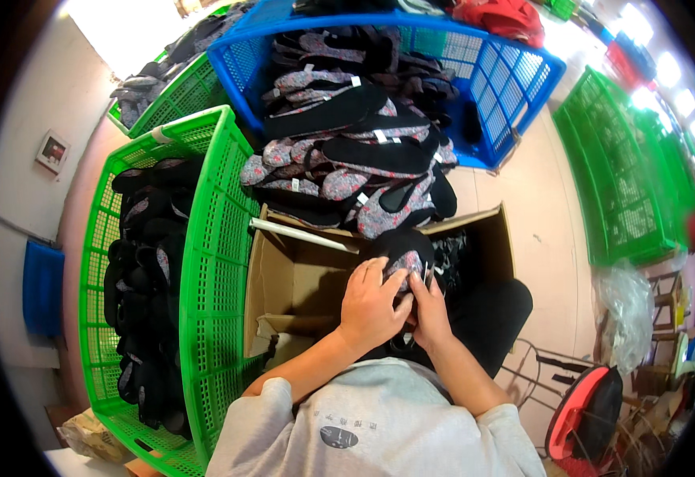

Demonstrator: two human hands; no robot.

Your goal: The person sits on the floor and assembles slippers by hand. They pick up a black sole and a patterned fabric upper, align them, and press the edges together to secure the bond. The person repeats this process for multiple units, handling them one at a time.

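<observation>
In front of my chest I hold a slipper point(402, 242) with a black sole and grey-and-red floral fabric. My left hand point(369, 304) is closed on its left side, fingers bent over the fabric. From the right, my right hand point(430, 308) pinches its near edge. A thin, light-coloured sliver shows by the right fingertips; I cannot make out what it is. Below the hands lies an open cardboard box point(272, 266), with dark items in its right part. A heap of similar floral slippers point(347, 151) spills toward me just beyond the box.
A blue crate point(514, 87) stands behind the heap. On the left, a green crate point(216, 262) holds black slippers, with another green crate point(180, 103) beyond it. Green crates point(613, 175) stand at right, near a clear plastic bag point(627, 306) and a red-and-black object point(586, 413).
</observation>
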